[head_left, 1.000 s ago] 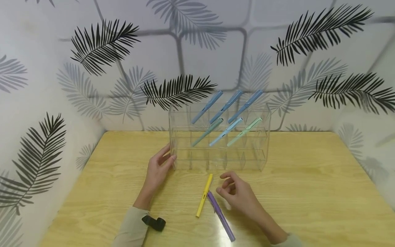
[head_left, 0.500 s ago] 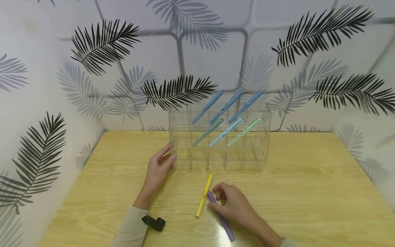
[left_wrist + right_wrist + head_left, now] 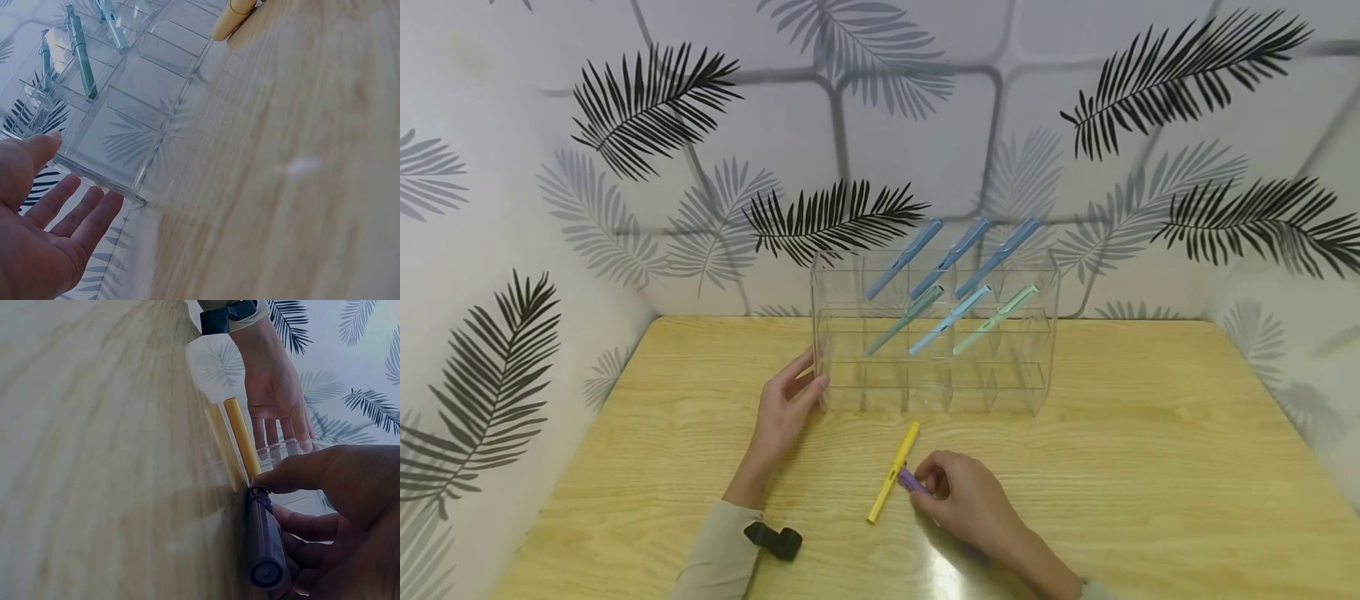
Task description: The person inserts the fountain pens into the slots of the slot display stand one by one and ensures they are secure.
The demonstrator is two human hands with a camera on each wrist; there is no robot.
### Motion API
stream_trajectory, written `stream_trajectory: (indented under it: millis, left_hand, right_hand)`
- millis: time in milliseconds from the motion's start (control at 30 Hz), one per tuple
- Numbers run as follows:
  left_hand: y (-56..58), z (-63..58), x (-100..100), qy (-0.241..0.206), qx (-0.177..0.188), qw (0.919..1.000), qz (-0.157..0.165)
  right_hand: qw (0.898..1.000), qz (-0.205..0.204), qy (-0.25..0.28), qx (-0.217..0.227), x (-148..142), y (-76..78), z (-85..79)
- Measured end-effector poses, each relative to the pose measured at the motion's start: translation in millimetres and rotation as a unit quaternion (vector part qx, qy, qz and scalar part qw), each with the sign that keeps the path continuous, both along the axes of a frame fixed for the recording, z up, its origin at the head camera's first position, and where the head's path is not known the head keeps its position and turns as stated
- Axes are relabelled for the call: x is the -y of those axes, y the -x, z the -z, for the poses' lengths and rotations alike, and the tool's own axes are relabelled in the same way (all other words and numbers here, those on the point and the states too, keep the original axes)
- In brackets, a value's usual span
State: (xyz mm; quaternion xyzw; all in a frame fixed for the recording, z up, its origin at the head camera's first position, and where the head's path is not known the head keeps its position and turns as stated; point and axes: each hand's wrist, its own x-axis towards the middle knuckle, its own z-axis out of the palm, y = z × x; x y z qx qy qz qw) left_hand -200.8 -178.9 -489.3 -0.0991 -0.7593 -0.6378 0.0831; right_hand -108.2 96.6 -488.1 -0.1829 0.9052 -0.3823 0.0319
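Note:
My left hand (image 3: 786,412) rests its fairly straight fingers and thumb on the left side of a clear acrylic pen rack (image 3: 928,387). In the left wrist view its fingertips meet the rack's side panel (image 3: 100,178). Lower right of the rack, my right hand (image 3: 970,500) pinches a purple pen (image 3: 912,481) between thumb and fingers; most of the pen is hidden under the hand in the head view. The right wrist view shows the purple pen's (image 3: 265,550) round end facing the camera. A yellow pen (image 3: 893,473) lies on the table, against the purple pen's far end.
Three blue pens (image 3: 951,260) slant in the rack's top row. Below them sit a dark green pen (image 3: 906,319), a light blue pen (image 3: 950,321) and a pale green pen (image 3: 996,319). A leaf-patterned wall (image 3: 917,150) stands behind the wooden table (image 3: 1150,458).
My right hand has moved down and left onto the purple pen and now pinches it. The yellow pen has shifted slightly. My left hand has stayed at the rack.

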Motion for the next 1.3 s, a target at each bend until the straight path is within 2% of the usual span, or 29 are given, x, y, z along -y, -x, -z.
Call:
stream_trajectory:
  millis: [367, 600, 933, 1300]
  left_hand:
    - [0.5, -0.4, -2.1, 0.004, -0.002, 1.0000, 0.002]
    - [-0.7, 1.6, -0.6, -0.011, 0.010, 0.9999, 0.007]
    - [1.5, 0.7, -1.2, -0.010, 0.004, 0.9999, 0.010]
    - [0.8, 0.5, -0.8, -0.007, 0.003, 0.9999, 0.008]
  right_hand:
    - [1.000, -0.005, 0.002, 0.008, -3.2, -1.2, -2.4]
    - [1.000, -0.002, -0.007, 0.002, -2.5, -1.5, -2.8]
    - [0.997, -0.021, 0.077, 0.010, -0.2, 1.8, -9.6]
    - [0.990, -0.006, 0.142, 0.019, -7.8, 9.0, -25.4]
